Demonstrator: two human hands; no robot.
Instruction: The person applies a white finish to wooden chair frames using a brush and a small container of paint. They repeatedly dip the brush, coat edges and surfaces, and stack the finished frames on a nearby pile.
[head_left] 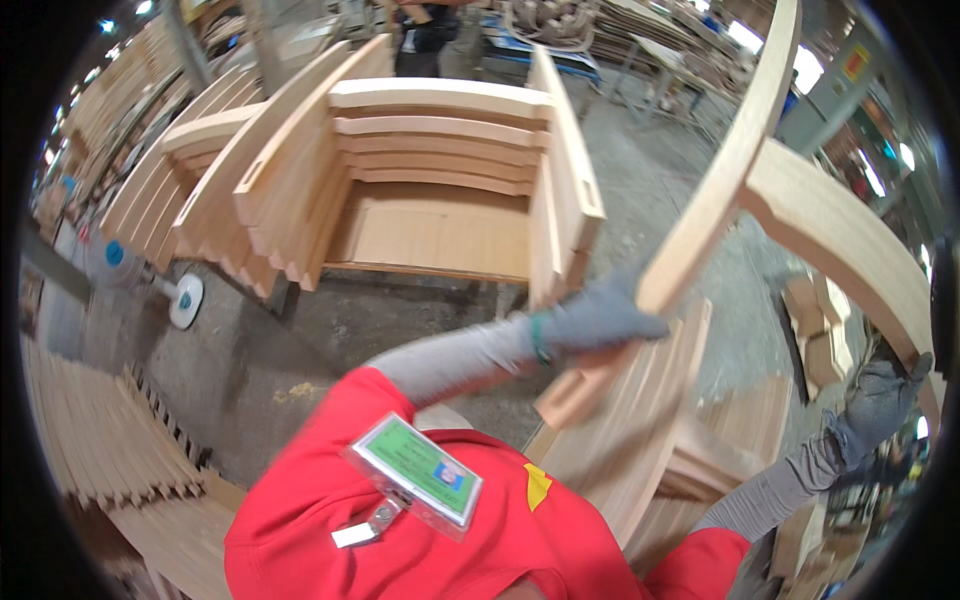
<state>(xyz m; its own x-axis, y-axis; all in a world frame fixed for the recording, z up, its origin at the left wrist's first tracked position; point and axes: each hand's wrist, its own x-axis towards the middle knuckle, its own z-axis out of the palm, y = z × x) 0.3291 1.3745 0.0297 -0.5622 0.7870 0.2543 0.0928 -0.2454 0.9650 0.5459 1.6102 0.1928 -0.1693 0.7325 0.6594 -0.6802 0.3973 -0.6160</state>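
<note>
Both my hands, in grey gloves, hold up a pale wooden chair frame at the right. My left hand (605, 315) is closed around the lower part of the frame's long leg (715, 200). Far to the right, my right hand (880, 400) grips the frame near the end of its curved rail (845, 240); part of that end lies at the dark rim of the view. Below the lifted frame, more wooden frames (640, 440) lie stacked beside my body. Ahead stands a nested stack of similar frames (440, 95) with curved rails over a flat board (430, 225).
Another stack of frames (215, 130) stands at the far left, with a white and blue fan (185, 300) beside it. Rows of wooden strips (110, 430) fill the lower left. A person (420, 40) stands behind the middle stack. Small wooden pieces (820, 330) sit at the right.
</note>
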